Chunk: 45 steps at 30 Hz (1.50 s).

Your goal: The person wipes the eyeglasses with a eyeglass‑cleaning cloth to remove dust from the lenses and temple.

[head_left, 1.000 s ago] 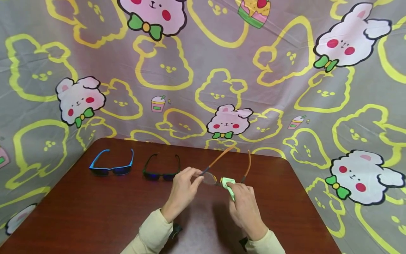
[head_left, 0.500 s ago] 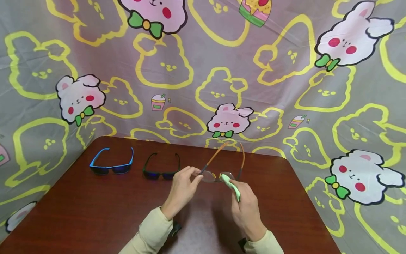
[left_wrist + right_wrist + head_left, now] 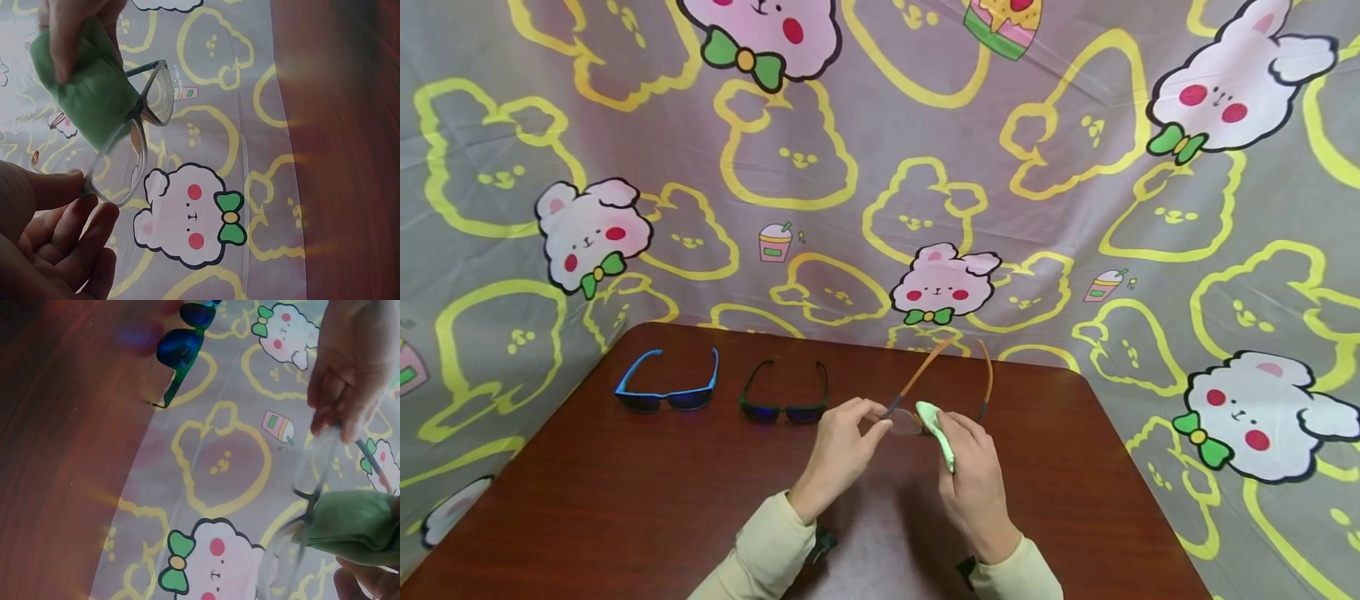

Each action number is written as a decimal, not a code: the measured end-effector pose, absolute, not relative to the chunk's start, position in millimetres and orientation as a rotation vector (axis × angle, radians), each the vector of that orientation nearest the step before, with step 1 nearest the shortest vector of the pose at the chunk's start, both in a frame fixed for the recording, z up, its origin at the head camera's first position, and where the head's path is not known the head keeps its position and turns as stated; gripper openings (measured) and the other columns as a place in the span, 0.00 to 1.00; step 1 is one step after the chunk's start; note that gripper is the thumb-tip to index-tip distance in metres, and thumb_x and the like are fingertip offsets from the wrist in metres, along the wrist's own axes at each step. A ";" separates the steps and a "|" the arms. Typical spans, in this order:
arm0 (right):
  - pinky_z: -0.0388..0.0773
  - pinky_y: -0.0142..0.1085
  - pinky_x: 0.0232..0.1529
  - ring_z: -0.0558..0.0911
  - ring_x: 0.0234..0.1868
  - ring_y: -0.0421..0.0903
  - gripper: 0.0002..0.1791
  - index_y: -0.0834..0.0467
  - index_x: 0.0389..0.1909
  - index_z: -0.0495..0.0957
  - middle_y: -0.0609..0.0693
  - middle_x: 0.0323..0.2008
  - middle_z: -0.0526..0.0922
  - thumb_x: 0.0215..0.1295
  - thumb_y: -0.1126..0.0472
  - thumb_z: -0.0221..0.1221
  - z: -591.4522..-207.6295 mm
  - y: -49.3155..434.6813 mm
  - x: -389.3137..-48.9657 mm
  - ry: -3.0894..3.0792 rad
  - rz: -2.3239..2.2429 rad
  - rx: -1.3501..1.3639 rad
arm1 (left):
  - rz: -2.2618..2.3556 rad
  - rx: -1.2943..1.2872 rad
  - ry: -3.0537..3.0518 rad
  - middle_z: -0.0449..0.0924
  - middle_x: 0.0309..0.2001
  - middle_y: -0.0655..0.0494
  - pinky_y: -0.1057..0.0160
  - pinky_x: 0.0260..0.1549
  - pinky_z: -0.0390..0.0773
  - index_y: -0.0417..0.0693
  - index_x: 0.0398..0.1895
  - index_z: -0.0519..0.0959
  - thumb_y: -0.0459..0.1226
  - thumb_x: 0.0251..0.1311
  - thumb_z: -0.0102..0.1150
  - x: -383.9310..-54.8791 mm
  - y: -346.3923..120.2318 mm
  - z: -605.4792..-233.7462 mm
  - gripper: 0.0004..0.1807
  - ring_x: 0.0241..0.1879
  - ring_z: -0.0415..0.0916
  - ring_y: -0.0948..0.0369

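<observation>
My left hand pinches a pair of clear-lensed eyeglasses between thumb and fingers at the frame's left corner. Its orange-brown temples are unfolded and point away from me. In my right hand is a folded light green cloth, gripped between thumb and fingers. The cloth overlaps the glasses near the bridge in the left wrist view and hides part of the frame. Seen from the right wrist, the cloth lies behind the bridge, with both lenses showing beside it. The glasses are held up over the table.
Blue-framed sunglasses lie unfolded at the left of the brown table. Dark-framed sunglasses with blue lenses rest between them and my left hand. A grey curtain with cartoon prints hangs behind the table and along its sides.
The cloth in my right hand has shifted left toward the bridge and stands more upright. My left hand has moved slightly right, and the glasses have tilted a little back and forth.
</observation>
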State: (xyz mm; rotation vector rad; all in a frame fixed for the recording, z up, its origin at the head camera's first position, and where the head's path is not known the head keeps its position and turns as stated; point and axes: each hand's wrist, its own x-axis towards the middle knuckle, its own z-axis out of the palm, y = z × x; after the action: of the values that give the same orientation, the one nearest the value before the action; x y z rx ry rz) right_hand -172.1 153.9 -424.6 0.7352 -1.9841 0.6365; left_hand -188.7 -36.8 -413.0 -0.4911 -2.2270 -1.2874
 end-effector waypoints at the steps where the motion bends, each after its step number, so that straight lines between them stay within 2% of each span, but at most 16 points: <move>1: 0.70 0.50 0.40 0.77 0.48 0.57 0.22 0.68 0.49 0.78 0.58 0.45 0.81 0.50 0.74 0.53 -425.7 153.8 -172.6 -1.994 0.622 0.749 | -1.290 -0.497 -2.221 0.79 0.27 0.65 0.69 0.26 0.72 0.48 0.30 0.83 0.34 0.51 0.70 -188.5 -36.2 -413.3 0.05 0.25 0.74 0.69; 9: 0.67 0.51 0.40 0.74 0.52 0.59 0.21 0.63 0.46 0.80 0.58 0.48 0.79 0.46 0.71 0.62 -429.4 155.6 -173.8 -2.085 0.533 0.800 | -1.303 -0.513 -2.185 0.78 0.28 0.65 0.69 0.25 0.71 0.46 0.32 0.83 0.34 0.51 0.69 -186.9 -35.2 -411.7 0.05 0.24 0.72 0.70; 13: 0.66 0.53 0.41 0.73 0.52 0.59 0.25 0.62 0.45 0.81 0.58 0.49 0.78 0.38 0.74 0.64 -428.4 155.4 -172.6 -2.113 0.506 0.794 | -1.310 -0.521 -2.174 0.78 0.28 0.65 0.69 0.24 0.71 0.48 0.32 0.83 0.34 0.52 0.69 -186.3 -35.3 -410.6 0.05 0.23 0.71 0.70; 18: 0.62 0.55 0.43 0.70 0.54 0.59 0.33 0.62 0.47 0.80 0.57 0.52 0.77 0.29 0.78 0.59 -427.6 155.7 -170.3 -2.161 0.448 0.794 | -1.314 -0.542 -2.162 0.79 0.29 0.65 0.69 0.25 0.72 0.49 0.33 0.83 0.34 0.51 0.69 -186.6 -34.9 -411.8 0.06 0.23 0.71 0.71; 26: 0.59 0.55 0.45 0.71 0.57 0.57 0.35 0.60 0.46 0.80 0.53 0.49 0.81 0.27 0.79 0.52 -426.1 157.2 -172.0 -2.166 0.412 0.839 | -1.334 -0.599 -2.128 0.79 0.29 0.63 0.68 0.26 0.73 0.45 0.32 0.83 0.31 0.51 0.69 -187.4 -34.7 -411.6 0.06 0.24 0.72 0.70; 33: 0.60 0.57 0.48 0.71 0.57 0.56 0.37 0.58 0.45 0.79 0.51 0.49 0.81 0.24 0.80 0.51 -424.3 159.0 -173.9 -2.197 0.356 0.929 | -1.345 -0.611 -2.169 0.78 0.29 0.65 0.70 0.19 0.68 0.47 0.32 0.83 0.32 0.52 0.68 -187.3 -35.0 -413.5 0.05 0.19 0.65 0.70; 35: 0.60 0.57 0.49 0.71 0.58 0.56 0.37 0.58 0.46 0.78 0.51 0.49 0.81 0.24 0.81 0.52 -424.1 159.1 -174.2 -2.205 0.354 0.940 | -1.346 -0.618 -2.172 0.78 0.29 0.66 0.70 0.20 0.68 0.47 0.32 0.83 0.32 0.52 0.69 -187.4 -35.1 -414.0 0.05 0.20 0.66 0.70; 42: 0.61 0.58 0.49 0.72 0.58 0.56 0.37 0.58 0.46 0.78 0.52 0.48 0.81 0.25 0.82 0.56 -423.1 158.4 -175.2 -2.216 0.354 0.942 | -1.314 -0.656 -2.157 0.79 0.30 0.65 0.66 0.29 0.72 0.49 0.32 0.83 0.34 0.51 0.69 -187.8 -34.6 -415.7 0.06 0.32 0.75 0.67; 45: 0.61 0.59 0.49 0.72 0.57 0.56 0.37 0.58 0.47 0.78 0.52 0.49 0.81 0.26 0.82 0.57 -423.0 157.8 -175.1 -2.216 0.361 0.941 | -1.309 -0.666 -2.164 0.80 0.30 0.64 0.64 0.32 0.72 0.49 0.33 0.83 0.35 0.52 0.69 -187.1 -34.2 -416.2 0.06 0.33 0.76 0.67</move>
State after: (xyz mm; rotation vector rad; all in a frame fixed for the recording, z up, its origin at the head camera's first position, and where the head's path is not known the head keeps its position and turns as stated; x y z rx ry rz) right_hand -175.1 157.8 -423.0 0.9407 -2.2163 0.3611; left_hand -187.1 -34.2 -416.2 -0.6658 -2.1638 -1.3091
